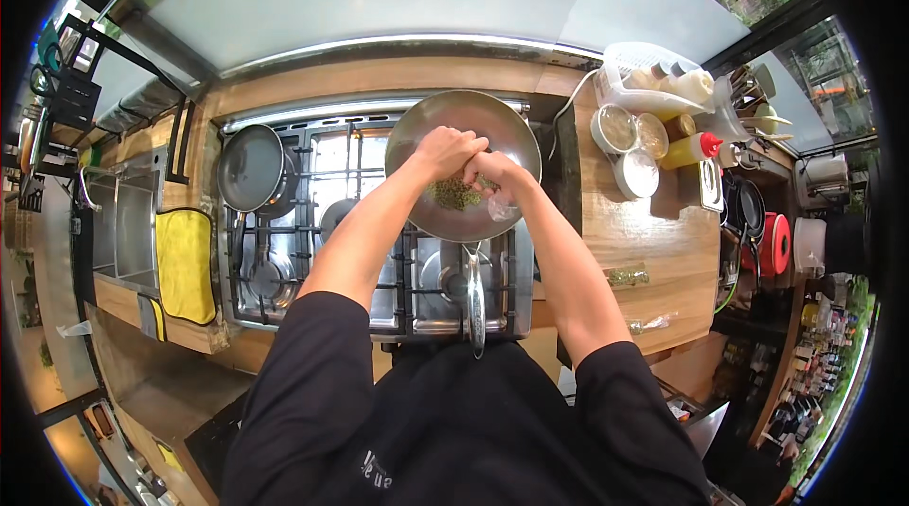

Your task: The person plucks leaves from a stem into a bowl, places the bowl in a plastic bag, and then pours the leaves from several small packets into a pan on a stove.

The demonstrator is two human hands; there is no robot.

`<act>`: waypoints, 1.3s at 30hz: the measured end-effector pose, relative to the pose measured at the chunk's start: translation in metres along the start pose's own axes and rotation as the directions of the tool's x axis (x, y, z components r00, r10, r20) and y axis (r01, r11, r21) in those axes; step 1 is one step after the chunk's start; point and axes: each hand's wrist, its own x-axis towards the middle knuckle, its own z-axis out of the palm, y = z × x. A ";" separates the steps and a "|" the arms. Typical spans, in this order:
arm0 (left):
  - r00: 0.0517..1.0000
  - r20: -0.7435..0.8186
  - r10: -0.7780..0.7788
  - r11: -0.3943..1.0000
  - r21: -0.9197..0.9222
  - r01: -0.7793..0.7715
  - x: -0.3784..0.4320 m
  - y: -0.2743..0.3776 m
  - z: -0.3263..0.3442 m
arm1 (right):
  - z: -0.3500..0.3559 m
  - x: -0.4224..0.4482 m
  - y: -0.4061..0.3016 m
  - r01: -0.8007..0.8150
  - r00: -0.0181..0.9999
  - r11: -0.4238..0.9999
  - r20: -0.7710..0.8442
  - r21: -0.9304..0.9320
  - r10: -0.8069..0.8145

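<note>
A wide steel wok (419,119) stands on the gas stove, its metal handle (476,300) pointing towards me. Small green seeds or dried pieces (454,193) lie heaped inside it. Over the wok, my right hand (491,174) is closed on a small clear plastic bag (502,209), which hangs below the fingers. My left hand (449,151) has curled fingers and meets the right one at the fingertips; whether it also pinches the bag is hidden.
A dark frying pan (251,169) rests on the stove (348,158) at left. Beside the sink (135,222) lies a yellow cloth (186,264). The wooden counter (660,243) at right bears white-rimmed bowls (637,174), a squeeze bottle (689,151), a plastic basket (618,69) and small bags of green pieces (628,275).
</note>
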 end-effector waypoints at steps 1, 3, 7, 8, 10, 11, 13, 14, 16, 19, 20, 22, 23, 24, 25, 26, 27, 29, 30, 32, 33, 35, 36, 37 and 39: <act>1.000 0.002 -0.003 1.000 -0.002 0.003 -0.002 -0.002 0.005 | 0.005 -0.001 -0.001 -0.010 1.000 0.983 0.023 0.184 0.006; 0.995 -0.096 -0.030 1.000 0.000 0.030 -0.006 -0.004 0.010 | 0.006 -0.002 0.002 -0.025 0.999 0.931 0.046 0.365 0.009; 0.985 -0.168 -0.041 0.999 -0.014 0.039 -0.005 -0.001 0.008 | -0.005 0.006 0.017 -0.396 0.872 0.621 0.489 0.677 0.022; 0.979 -0.199 -0.041 0.999 -0.016 0.039 -0.004 -0.001 0.007 | -0.005 0.010 0.022 -0.497 0.805 0.497 0.592 0.711 -0.044; 0.972 -0.230 -0.051 0.999 -0.017 0.049 -0.005 -0.001 0.006 | 0.000 0.011 0.023 -0.524 0.797 0.417 0.601 0.743 -0.069; 0.973 -0.220 -0.062 0.998 0.001 0.064 -0.005 -0.001 0.005 | 0.003 0.011 0.023 -0.546 0.791 0.332 0.604 0.769 -0.097; 0.975 -0.212 -0.072 0.997 0.022 0.079 -0.003 0.001 0.003 | 0.010 0.011 0.025 -0.552 0.796 0.232 0.589 0.801 -0.140; 0.974 -0.164 -0.157 0.987 0.015 0.162 -0.001 0.003 0.003 | 0.012 0.011 0.026 -0.554 0.803 0.126 0.568 0.823 -0.182; 0.963 -0.115 -0.243 0.969 0.011 0.246 0.003 0.009 0.003 | 0.010 0.006 0.019 -0.527 0.834 0.177 0.546 0.831 -0.082; 0.915 0.029 -0.403 0.915 0.005 0.403 0.005 0.020 0.002 | -0.002 0.000 0.010 -0.441 0.888 0.401 0.456 0.803 0.065; 0.890 0.039 -0.454 0.891 0.000 0.454 0.005 0.024 0.001 | -0.005 -0.002 0.007 -0.376 0.915 0.563 0.389 0.735 0.104; 0.865 0.048 -0.499 0.866 -0.006 0.500 0.010 0.029 0.000 | -0.007 0.005 0.010 -0.294 0.950 0.651 0.291 0.699 0.116; 0.830 0.103 -0.548 0.834 -0.009 0.551 0.013 0.030 0.000 | -0.009 0.008 0.012 -0.217 0.974 0.733 0.193 0.645 0.118; 0.783 0.155 -0.603 0.792 -0.003 0.610 0.012 0.028 -0.001 | -0.003 0.001 0.006 -0.218 0.973 0.738 0.200 0.639 0.114; 0.778 0.155 -0.608 0.788 0.001 0.616 0.010 0.029 -0.006 | 0.005 -0.013 -0.004 -0.134 0.991 0.781 0.068 0.609 0.117; 0.767 0.157 -0.623 0.778 0.016 0.628 0.009 0.029 -0.011 | 0.012 -0.021 -0.011 -0.054 0.992 0.822 -0.065 0.567 0.110; 0.767 0.156 -0.623 0.779 0.027 0.627 0.014 0.035 -0.018 | 0.011 -0.017 -0.007 -0.048 0.991 0.819 -0.073 0.572 0.109; 0.738 0.172 -0.653 0.749 -0.003 0.663 0.022 0.037 -0.019 | 0.011 0.006 0.007 0.049 0.975 0.716 -0.188 0.697 0.116; 0.697 0.194 -0.691 0.706 -0.030 0.708 0.023 0.037 -0.019 | 0.014 0.009 0.008 0.048 0.975 0.715 -0.187 0.698 0.117; 0.669 0.199 -0.716 0.674 -0.054 0.737 0.022 0.037 -0.018 | 0.019 0.015 0.011 0.023 0.981 0.580 -0.130 0.814 0.143; 0.633 0.204 -0.747 0.632 -0.076 0.771 0.018 0.034 -0.017 | 0.026 0.012 0.007 0.019 0.982 0.581 -0.124 0.813 0.143; 0.582 0.236 -0.778 0.570 -0.124 0.812 0.012 0.028 -0.017 | 0.037 -0.003 -0.003 0.042 0.978 0.502 -0.137 0.864 0.154; 0.547 0.272 -0.792 0.519 -0.174 0.837 0.013 0.028 -0.018 | 0.036 0.001 0.001 0.047 0.978 0.496 -0.142 0.867 0.155; 0.555 0.274 -0.785 0.527 -0.174 0.832 0.015 0.030 -0.019 | 0.034 0.010 0.009 0.047 0.989 0.429 -0.102 0.902 0.106; 0.470 0.353 -0.809 0.391 -0.275 0.879 0.016 0.030 -0.022 | 0.034 0.016 0.015 0.039 0.997 0.360 -0.063 0.932 0.054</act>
